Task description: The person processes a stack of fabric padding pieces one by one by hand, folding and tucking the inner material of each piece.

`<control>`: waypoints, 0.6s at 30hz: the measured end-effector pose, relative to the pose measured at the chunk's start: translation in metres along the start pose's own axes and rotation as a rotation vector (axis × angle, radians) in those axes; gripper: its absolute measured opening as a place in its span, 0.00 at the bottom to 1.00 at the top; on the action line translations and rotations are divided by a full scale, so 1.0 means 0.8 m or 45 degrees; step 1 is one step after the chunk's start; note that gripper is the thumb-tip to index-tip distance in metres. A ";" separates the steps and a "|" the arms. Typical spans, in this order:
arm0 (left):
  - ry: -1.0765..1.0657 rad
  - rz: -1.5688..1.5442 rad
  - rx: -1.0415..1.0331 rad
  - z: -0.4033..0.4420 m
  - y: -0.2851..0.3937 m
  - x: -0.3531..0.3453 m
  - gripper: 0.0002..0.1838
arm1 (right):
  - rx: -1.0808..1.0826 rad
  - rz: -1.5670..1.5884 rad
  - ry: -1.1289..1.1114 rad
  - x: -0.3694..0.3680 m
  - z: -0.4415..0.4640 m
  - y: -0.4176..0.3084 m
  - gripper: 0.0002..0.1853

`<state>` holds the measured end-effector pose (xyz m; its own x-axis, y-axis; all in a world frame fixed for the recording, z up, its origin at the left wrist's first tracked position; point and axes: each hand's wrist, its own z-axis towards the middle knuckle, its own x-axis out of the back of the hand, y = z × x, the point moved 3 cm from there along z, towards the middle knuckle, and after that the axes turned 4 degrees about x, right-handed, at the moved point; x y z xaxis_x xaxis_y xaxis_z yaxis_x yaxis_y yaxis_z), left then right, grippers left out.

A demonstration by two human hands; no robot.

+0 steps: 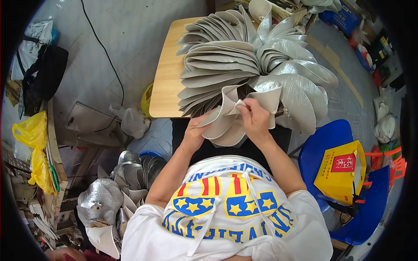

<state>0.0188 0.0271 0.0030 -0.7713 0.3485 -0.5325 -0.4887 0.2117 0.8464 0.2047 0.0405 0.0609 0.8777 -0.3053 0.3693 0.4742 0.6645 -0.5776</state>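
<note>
A curved, petal-shaped grey sheet piece is in both my hands, over my lap at the near edge of the table. My left hand is closed on its left rim. My right hand pinches a small pale folded tip near its middle. Just beyond, touching or nearly touching it, fans a large stack of similar grey sheets, overlapping like petals. Toward the right, the same kind of pieces show a shiny silver face. What lies under the held piece is hidden.
The wooden table carries the stack. At my right is a blue chair with a yellow bag on it. More silver and grey pieces are heaped at lower left. A black cable crosses the tiled floor.
</note>
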 end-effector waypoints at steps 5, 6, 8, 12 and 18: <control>-0.095 -0.159 0.169 -0.001 -0.012 0.003 0.21 | -0.492 0.425 0.069 -0.015 0.009 0.028 0.05; -0.090 -0.139 0.176 0.001 -0.010 0.001 0.21 | -0.443 0.316 -0.033 -0.016 0.011 0.028 0.06; -0.074 -0.100 0.189 0.003 -0.005 -0.004 0.20 | -0.482 0.258 -0.063 -0.025 0.006 0.038 0.08; -0.147 0.150 0.269 0.003 -0.004 -0.003 0.20 | -0.801 0.710 -0.104 -0.043 -0.004 0.051 0.11; -0.292 0.495 0.285 0.005 -0.004 -0.023 0.20 | -0.847 0.781 -0.189 -0.047 0.001 0.062 0.11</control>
<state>0.0359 0.0237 0.0103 -0.7574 0.6267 -0.1834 -0.0638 0.2085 0.9759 0.1954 0.0857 0.0191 0.9927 0.0928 -0.0772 -0.0896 0.1376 -0.9864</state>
